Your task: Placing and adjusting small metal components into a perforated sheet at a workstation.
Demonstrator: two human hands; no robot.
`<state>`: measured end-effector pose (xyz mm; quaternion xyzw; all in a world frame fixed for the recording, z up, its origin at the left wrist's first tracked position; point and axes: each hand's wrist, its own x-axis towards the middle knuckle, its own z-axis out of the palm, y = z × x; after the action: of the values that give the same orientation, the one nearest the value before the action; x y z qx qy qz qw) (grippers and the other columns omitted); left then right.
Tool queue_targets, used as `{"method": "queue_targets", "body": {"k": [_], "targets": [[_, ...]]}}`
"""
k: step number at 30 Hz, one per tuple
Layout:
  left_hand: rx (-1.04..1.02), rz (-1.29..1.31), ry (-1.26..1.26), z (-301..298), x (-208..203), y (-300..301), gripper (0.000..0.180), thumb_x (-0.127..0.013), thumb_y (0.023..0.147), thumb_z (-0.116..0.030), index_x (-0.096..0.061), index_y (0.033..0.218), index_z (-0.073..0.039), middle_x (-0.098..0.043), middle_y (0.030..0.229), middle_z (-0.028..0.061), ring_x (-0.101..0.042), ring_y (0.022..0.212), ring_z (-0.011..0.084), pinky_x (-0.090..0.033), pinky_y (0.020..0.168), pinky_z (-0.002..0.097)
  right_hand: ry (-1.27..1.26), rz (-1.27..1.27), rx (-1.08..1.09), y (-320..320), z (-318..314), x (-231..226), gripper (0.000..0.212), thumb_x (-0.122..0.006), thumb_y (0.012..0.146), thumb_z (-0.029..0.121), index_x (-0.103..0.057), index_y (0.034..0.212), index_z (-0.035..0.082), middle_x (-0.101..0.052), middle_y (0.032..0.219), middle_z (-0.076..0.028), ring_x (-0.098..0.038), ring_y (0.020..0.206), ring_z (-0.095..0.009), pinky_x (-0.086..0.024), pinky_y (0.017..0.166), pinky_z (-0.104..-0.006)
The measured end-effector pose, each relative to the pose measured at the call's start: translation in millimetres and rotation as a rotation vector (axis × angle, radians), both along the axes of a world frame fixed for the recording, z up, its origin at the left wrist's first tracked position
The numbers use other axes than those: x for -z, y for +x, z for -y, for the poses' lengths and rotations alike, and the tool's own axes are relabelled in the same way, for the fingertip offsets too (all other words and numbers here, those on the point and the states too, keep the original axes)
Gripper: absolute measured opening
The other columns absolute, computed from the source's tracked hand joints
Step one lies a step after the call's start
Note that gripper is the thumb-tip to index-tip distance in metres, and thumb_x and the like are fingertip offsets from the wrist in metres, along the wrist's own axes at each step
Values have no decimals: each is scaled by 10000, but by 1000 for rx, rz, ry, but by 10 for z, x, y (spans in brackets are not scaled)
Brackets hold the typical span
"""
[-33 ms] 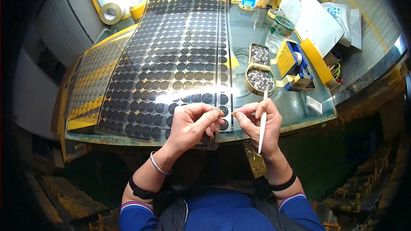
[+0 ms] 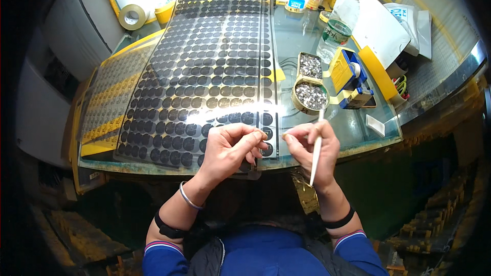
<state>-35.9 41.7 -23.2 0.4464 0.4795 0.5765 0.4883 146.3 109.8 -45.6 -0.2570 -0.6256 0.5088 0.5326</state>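
Note:
My left hand (image 2: 232, 148) is closed in a pinch over the near right part of a clear sheet with rows of black discs (image 2: 204, 89). What its fingertips hold, if anything, is too small to make out. My right hand (image 2: 319, 151) grips a slim white stick-like tool (image 2: 316, 156), tilted between the fingers. Its thumb and index fingertip also come close together, a short gap from the left hand; a tiny thing may be between them. Just beyond the right hand stand a round tin (image 2: 310, 96) and a rectangular tin (image 2: 310, 65), both filled with small pale and dark bits.
Right of the tins are a yellow-and-blue box (image 2: 353, 74), a plastic bottle (image 2: 337, 28) and a small white tray (image 2: 375, 125). A patterned sheet with yellow stripes (image 2: 115, 94) lies left, a tape roll (image 2: 132, 16) behind it. The glass tabletop's edge (image 2: 358, 149) runs close to me.
My right hand has shifted slightly right with the white tool, so the gap between my fingertips is wider. My left hand stays in place.

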Motion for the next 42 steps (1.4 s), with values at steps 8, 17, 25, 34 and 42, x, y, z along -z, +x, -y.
{"method": "queue_targets", "body": {"k": [8,17,25,34,42], "targets": [[3,-97,58,2,-7,53,141,-494,913,-52,-558,789,-33,-573,643,4,-497,519,32,-407,480,188,247,-97,751,1401,-269,77,269,-652,863,-61,-420,859,77,-675,900,-130,-614,832,-125,-499,806,-282],[-20,-143,195,2,94,49,337,-421,1010,-249,-438,735,-55,-399,549,-5,-386,460,65,-345,449,211,153,341,1152,2444,-246,496,275,-734,841,34,-460,808,42,-654,804,-75,-594,774,-122,-486,770,-285],[5,-132,173,-8,109,29,350,-396,1042,-285,-425,772,-65,-426,564,7,-417,483,87,-374,467,228,307,545,1180,1890,-194,366,123,-709,827,15,-586,833,14,-687,824,-120,-678,784,-218,-531,752,-338],[-188,-141,355,51,173,44,333,-411,1044,-293,-460,814,-58,-478,575,4,-435,494,72,-390,484,222,746,290,231,502,125,-55,189,-687,807,12,-609,975,48,-702,1034,-128,-677,993,-274,-503,943,-433],[-285,-303,216,99,-667,-200,227,-549,987,-183,-628,883,2,-614,653,34,-549,524,53,-418,439,182,944,425,-67,-42,154,97,168,-714,828,157,-646,961,81,-691,1112,-74,-668,1034,-250,-516,950,-397]]}}
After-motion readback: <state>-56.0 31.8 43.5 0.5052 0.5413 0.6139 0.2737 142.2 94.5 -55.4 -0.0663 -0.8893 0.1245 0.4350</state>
